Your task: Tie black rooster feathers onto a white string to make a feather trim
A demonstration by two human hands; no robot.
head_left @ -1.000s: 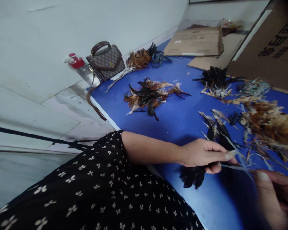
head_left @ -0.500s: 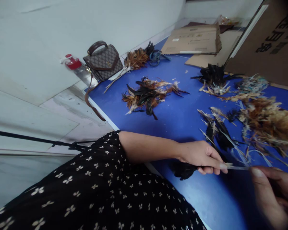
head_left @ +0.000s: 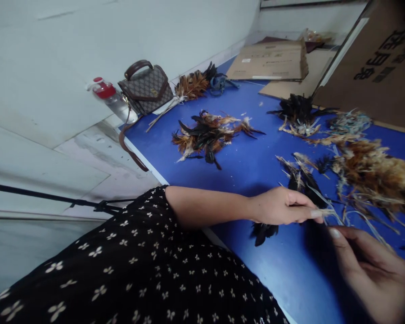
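My left hand [head_left: 286, 207] is closed around a small bunch of black feathers [head_left: 265, 231]. The dark tips stick out below the palm, and pale quill ends [head_left: 326, 211] poke past the thumb. Just to the right, my right hand [head_left: 371, 265] has thumb and forefinger pinched together close to the quills, on a thin pale strip that hardly shows here. Beyond the hands, loose black feathers with pale stems [head_left: 300, 173] lie on the blue table [head_left: 253, 171], beside whitish strands [head_left: 367, 222].
A brown and black feather pile [head_left: 205, 135] lies mid-table. Tan feathers [head_left: 378, 166] and a black bunch [head_left: 295, 110] lie right. A feather duster [head_left: 192, 85], handbag [head_left: 146, 90] and bottle [head_left: 113, 99] stand along the wall. Flattened cardboard [head_left: 270, 58] and a carton [head_left: 374, 67] stand behind.
Both hands have moved up, away from my body, and closer together. The pale strip stretched between them half a second ago now shows far less. The feathers stay in my left hand.
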